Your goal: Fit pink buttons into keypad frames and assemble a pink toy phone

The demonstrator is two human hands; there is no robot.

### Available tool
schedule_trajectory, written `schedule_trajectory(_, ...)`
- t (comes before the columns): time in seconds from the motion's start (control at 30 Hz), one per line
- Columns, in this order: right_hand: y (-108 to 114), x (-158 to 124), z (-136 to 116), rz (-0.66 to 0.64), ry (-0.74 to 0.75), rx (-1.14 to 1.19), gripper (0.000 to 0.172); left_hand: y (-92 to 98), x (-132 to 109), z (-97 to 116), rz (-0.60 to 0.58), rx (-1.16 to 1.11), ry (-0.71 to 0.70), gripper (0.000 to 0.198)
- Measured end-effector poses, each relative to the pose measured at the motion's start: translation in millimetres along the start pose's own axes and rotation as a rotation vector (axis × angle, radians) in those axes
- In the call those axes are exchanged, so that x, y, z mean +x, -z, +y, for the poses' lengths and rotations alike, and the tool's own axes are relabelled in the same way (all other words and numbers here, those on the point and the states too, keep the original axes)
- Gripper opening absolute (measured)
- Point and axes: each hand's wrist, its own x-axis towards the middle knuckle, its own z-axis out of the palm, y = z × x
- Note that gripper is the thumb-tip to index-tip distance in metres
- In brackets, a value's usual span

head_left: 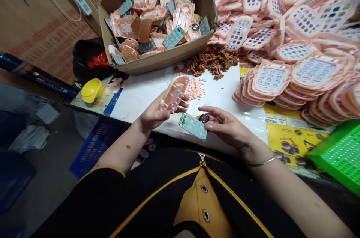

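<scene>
My left hand (pixel 156 116) is closed around a pink plastic shell (pixel 176 91), its hollow inside facing up. Thin wires run from the shell to a pale green circuit board (pixel 194 127) that hangs just over the table's front edge. My right hand (pixel 227 125) pinches the board's right end between thumb and fingers, together with a small round black speaker (pixel 204 118). Past my hands, small pink buttons (pixel 194 89) lie in a loose pile on white paper.
Behind stands a cardboard box (pixel 157 59) of shells and boards. Brown small parts (pixel 210 59) are heaped beside it. Stacked pink keypad shells (pixel 270 76) fill the right side, near a green basket (pixel 337 155). A yellow bowl (pixel 92 91) sits at left.
</scene>
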Motion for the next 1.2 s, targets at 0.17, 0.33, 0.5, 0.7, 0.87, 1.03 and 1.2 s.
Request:
schedule_trajectory(0.17,3.9,-2.2,3.1,0.134,0.104,-0.326,0.066,-4.2,3.6,10.0,-0.155,0.504,-0.099,0.107)
schedule_trajectory(0.33,-19.4,-18.0,-30.1,0.010,0.387,-0.378,0.084,-19.8,24.1,27.9,-0.253,1.131,-0.317,0.085)
schedule_trajectory(0.5,-42.1,-13.5,-45.4,0.201,0.470,-0.522,0.053,-24.1,25.8,40.3,-0.199,1.303,-0.375,0.079)
schedule_trajectory(0.7,-59.0,5.2,-29.8,0.381,0.821,-0.812,0.039,-22.2,-32.6,9.3,0.555,0.450,-0.045,0.077)
schedule_trajectory(0.87,-88.4,13.0,-6.7,-0.221,0.935,-1.328,0.037,-27.4,-54.7,-8.7,0.417,-0.461,0.436,0.067)
schedule_trajectory(1.03,-80.0,18.2,-6.8,-0.271,1.034,-1.214,0.039,-8.9,-59.4,-15.9,0.588,-0.628,0.427,0.025)
schedule_trajectory(1.2,-39.1,54.3,-20.0,0.111,0.593,-1.428,0.034,7.3,-69.6,-33.7,0.448,-0.755,0.437,0.052)
